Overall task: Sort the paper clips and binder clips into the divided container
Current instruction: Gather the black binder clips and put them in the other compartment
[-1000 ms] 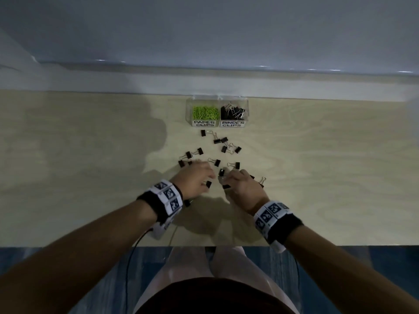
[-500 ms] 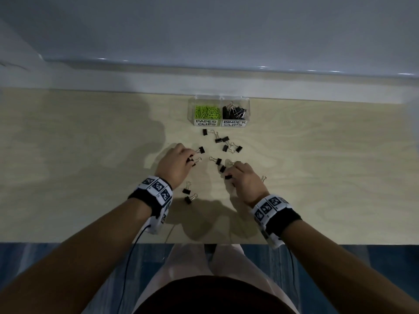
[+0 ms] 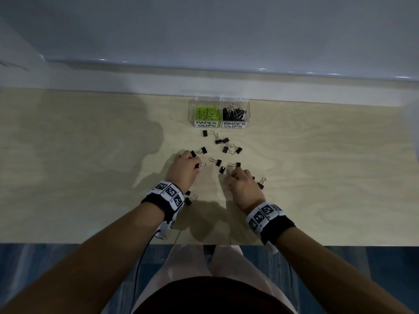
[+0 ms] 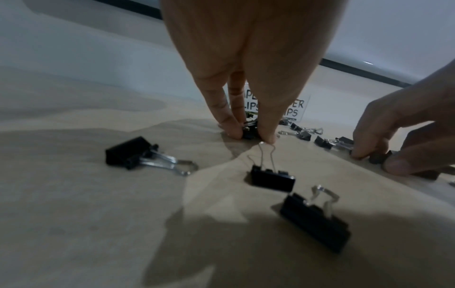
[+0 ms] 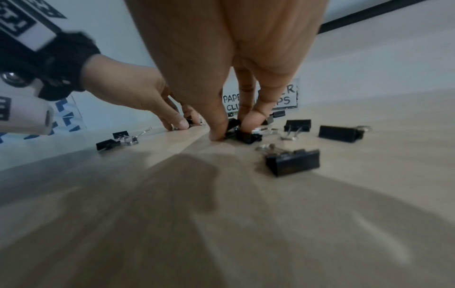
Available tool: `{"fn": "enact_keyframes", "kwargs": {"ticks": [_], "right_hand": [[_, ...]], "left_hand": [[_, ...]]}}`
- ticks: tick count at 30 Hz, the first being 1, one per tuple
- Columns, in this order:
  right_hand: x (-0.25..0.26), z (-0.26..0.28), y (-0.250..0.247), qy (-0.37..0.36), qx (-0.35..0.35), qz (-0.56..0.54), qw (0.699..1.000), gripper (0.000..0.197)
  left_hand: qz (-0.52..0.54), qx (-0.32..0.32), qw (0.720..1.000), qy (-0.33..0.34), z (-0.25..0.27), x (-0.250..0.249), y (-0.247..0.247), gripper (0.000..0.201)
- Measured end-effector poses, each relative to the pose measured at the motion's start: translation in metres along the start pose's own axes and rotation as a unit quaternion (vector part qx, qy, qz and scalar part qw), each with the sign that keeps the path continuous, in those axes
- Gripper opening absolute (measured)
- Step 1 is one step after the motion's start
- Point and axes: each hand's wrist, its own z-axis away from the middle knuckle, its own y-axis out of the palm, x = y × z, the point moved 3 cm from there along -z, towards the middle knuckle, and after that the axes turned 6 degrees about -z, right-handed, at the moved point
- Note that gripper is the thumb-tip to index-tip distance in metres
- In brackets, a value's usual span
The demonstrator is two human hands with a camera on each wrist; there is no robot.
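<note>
A clear divided container (image 3: 219, 114) stands at the table's far edge, with green paper clips (image 3: 207, 113) in its left cell and black binder clips (image 3: 234, 114) in its right cell. Several loose black binder clips (image 3: 221, 141) lie scattered between it and my hands. My left hand (image 3: 184, 169) pinches a binder clip (image 4: 249, 130) against the table between thumb and fingers. My right hand (image 3: 241, 185) pinches another binder clip (image 5: 242, 134) on the table the same way. Both hands sit side by side, a short gap apart.
The wooden table (image 3: 90, 177) reaches to a pale wall ledge (image 3: 136, 82) behind the container. Two binder clips (image 3: 190, 198) lie beside my left wrist, another clip (image 3: 260, 183) right of my right hand. The table's front edge (image 3: 340, 245) is below my wrists.
My left hand moved forward and left off two clips, now lying by its wrist, and closed on a clip farther out. My right hand shifted slightly forward onto another clip.
</note>
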Motion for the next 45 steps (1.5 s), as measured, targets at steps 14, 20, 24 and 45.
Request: {"fn": "enact_keyframes", "kwargs": {"ticks": [14, 20, 24, 45], "right_hand": [[-0.017, -0.036, -0.052, 0.07, -0.098, -0.26, 0.958, 0.011], [-0.02, -0.089, -0.123, 0.089, -0.168, -0.372, 0.908, 0.008], [-0.022, -0.133, -0.147, 0.097, -0.185, -0.352, 0.912, 0.008], [-0.021, -0.076, -0.057, 0.012, 0.021, -0.052, 0.998, 0.043]], "left_hand": [[0.05, 0.021, 0.999, -0.005, -0.012, -0.002, -0.016, 0.013], [0.135, 0.032, 0.99, -0.008, -0.028, -0.006, -0.021, 0.014], [0.148, 0.008, 0.989, 0.021, -0.055, -0.037, -0.058, 0.007], [-0.107, 0.128, 0.981, 0.101, -0.032, -0.01, -0.018, 0.083]]}}
